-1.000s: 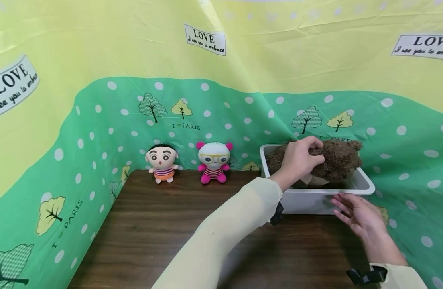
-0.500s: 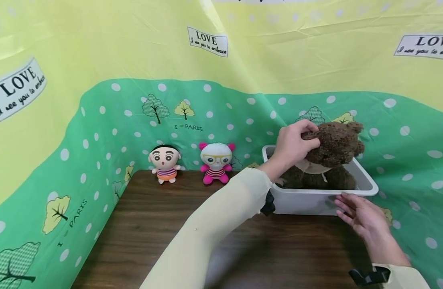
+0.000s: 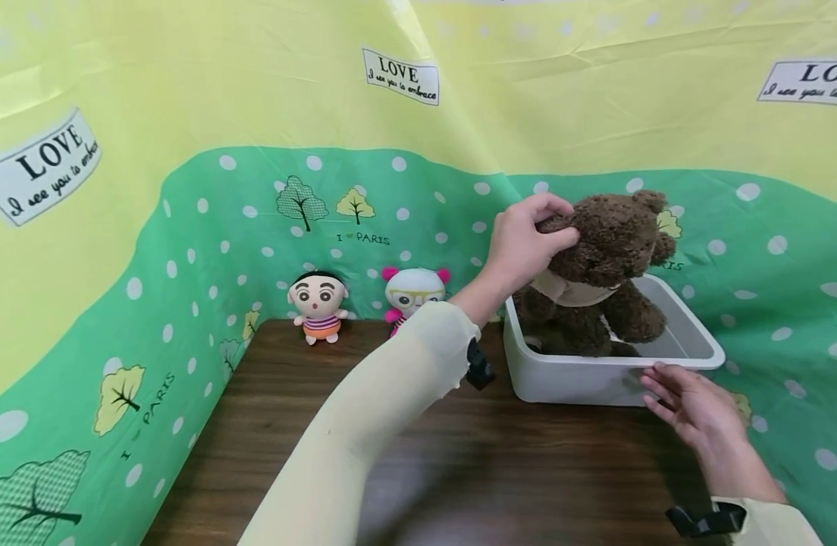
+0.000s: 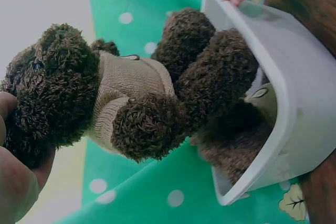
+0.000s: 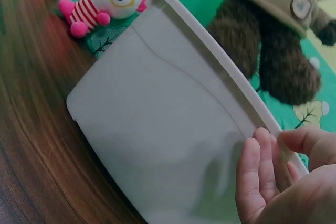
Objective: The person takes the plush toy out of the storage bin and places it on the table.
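My left hand (image 3: 517, 241) grips a brown teddy bear (image 3: 611, 235) by the side of its head. The bear wears a tan knitted top, and its legs hang over the white plastic storage box (image 3: 596, 383). In the left wrist view, another brown furry plush (image 4: 236, 148) with a tan part lies inside the box; most of it is hidden by the wall. My right hand (image 3: 698, 413) holds the box's front rim near its right corner, thumb on the rim and fingers against the outer wall below the lip.
Two plush dolls stand at the back of the dark wood table (image 3: 528, 462): a boy doll (image 3: 318, 303) in striped top and orange shorts, and a pink-and-white panda (image 3: 412, 287) in yellow glasses, partly behind my left sleeve. A green and yellow printed cloth (image 3: 309, 174) hangs behind.
My left hand has lifted the teddy bear up and slightly left, from low inside the box to mostly above its rim. My right hand has stayed on the front rim.
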A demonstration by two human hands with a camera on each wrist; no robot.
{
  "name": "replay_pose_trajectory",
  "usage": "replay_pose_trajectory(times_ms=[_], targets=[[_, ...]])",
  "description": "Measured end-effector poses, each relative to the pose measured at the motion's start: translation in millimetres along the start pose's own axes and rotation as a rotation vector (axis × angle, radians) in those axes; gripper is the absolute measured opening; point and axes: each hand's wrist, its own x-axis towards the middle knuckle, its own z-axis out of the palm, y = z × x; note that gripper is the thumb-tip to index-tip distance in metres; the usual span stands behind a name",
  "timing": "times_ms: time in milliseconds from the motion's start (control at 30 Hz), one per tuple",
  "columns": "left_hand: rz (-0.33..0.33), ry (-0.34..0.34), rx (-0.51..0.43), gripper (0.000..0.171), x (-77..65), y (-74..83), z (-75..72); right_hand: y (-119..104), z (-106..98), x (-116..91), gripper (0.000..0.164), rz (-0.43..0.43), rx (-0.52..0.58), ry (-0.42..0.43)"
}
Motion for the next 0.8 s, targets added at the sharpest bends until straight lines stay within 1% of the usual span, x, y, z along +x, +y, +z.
replay_pose_trajectory(times_ms=[100, 200, 367, 433, 633, 700, 800], targets=[[-0.003, 0.022, -0.065, 0.020, 0.3, 1.5, -15.2, -0.5, 0.2, -0.5, 0.022, 0.002, 0.001, 0.006], [0.004, 0.042, -0.105, 0.021, -0.4, 3.1, -31.5, -0.9, -0.4, -0.6, 0.021, 0.001, -0.002, 0.000], [0.011, 0.037, -0.119, 0.021, -4.2, 5.0, -59.5, -1.4, -0.9, -0.6, 0.022, 0.016, -0.008, 0.015], [0.015, 0.040, -0.133, 0.020, -7.4, 4.0, -70.5, -1.5, -0.6, -0.4, 0.021, 0.025, -0.010, 0.035], [0.075, 0.076, -0.175, 0.016, -23.1, -3.5, -106.3, -1.9, 0.3, 0.7, 0.018, 0.027, -0.023, 0.064], [0.075, 0.082, -0.182, 0.016, -28.3, -5.8, -120.1, -1.8, 1.1, 0.8, 0.017, 0.025, -0.030, 0.071], [0.054, 0.087, -0.183, 0.016, -35.7, -9.4, -142.2, -1.0, 2.3, 1.1, 0.016, 0.024, -0.035, 0.072]])
